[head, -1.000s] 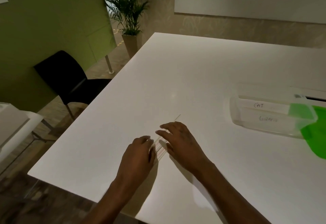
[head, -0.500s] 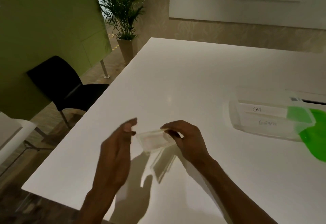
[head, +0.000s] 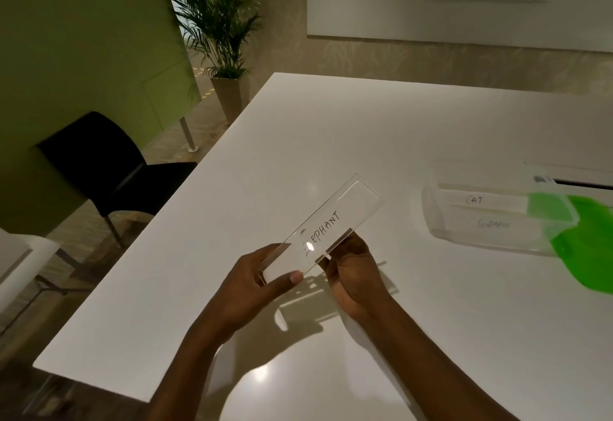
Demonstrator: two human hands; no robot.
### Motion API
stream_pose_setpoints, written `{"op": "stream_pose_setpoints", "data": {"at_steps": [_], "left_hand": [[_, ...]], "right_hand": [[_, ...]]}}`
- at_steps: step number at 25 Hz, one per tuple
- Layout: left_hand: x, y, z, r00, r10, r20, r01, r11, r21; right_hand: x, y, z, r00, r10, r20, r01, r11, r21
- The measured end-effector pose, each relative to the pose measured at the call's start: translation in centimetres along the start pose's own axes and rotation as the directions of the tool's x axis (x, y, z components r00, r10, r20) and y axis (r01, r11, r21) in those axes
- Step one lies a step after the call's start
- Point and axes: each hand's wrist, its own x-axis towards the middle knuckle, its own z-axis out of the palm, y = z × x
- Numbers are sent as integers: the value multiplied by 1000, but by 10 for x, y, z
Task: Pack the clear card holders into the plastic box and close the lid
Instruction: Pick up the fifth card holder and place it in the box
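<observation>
Both hands hold one clear card holder (head: pixel 335 218) above the white table (head: pixel 331 142); its card reads "ELEPHANT". My left hand (head: pixel 255 284) grips the near end, thumb on top. My right hand (head: pixel 351 274) pinches the right edge from below. The holder tilts up and away, its far end pointing toward the plastic box. That clear plastic box (head: pixel 491 218) lies at the right, open, with holders labelled "CAT" and another word inside. Its green lid (head: pixel 590 248) rests beside it at the right edge.
A black chair (head: pixel 106 168) stands off the table's left edge. A potted palm (head: pixel 219 32) is beyond the far left corner, next to a green wall. A dark slot (head: pixel 583 182) runs in the tabletop behind the box.
The holder was lying flat under both hands a second ago. Both hands have lifted it off the table and turned it so the label faces me.
</observation>
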Motion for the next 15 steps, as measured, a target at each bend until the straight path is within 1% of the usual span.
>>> {"op": "stream_pose_setpoints", "data": {"at_steps": [2,3,5,6,7,9,10,11,12,13,14,15], "left_hand": [[1,-7,4,1000,11,-25,-14,995,-101],[2,-10,6,999,22,-38,-27,990,-135],[2,-13,8,996,55,-75,-67,983,-169],[2,-13,7,993,67,-101,-83,983,-165],[2,-14,6,990,70,-125,-89,984,-152],[4,-13,5,986,52,-158,-69,992,-104],[7,-11,5,987,50,-155,-61,996,-70],[9,-9,8,989,62,-132,-67,997,-29],[13,-6,11,992,82,-99,-81,997,16],[17,-2,16,993,99,-69,-95,993,65],[21,3,21,992,113,-52,-106,987,118],[26,9,26,990,131,-44,-121,977,174]], "right_hand": [[-3,3,-1,1000,-10,-14,9,997,-79],[-4,0,0,1000,-29,7,30,991,-127],[-6,-15,-3,995,-40,96,60,976,-211],[-4,-24,-9,991,-31,130,61,971,-233],[-2,-35,-16,991,-26,134,54,977,-205],[2,-64,-30,992,-66,109,74,995,-72],[3,-80,-37,991,-93,96,101,992,-75],[2,-94,-41,988,-123,97,138,976,-167],[0,-108,-44,980,-164,113,192,926,-325],[-2,-122,-48,963,-221,153,268,823,-500],[-4,-134,-52,941,-257,218,337,671,-660],[-6,-146,-56,921,-261,291,386,487,-784]]}}
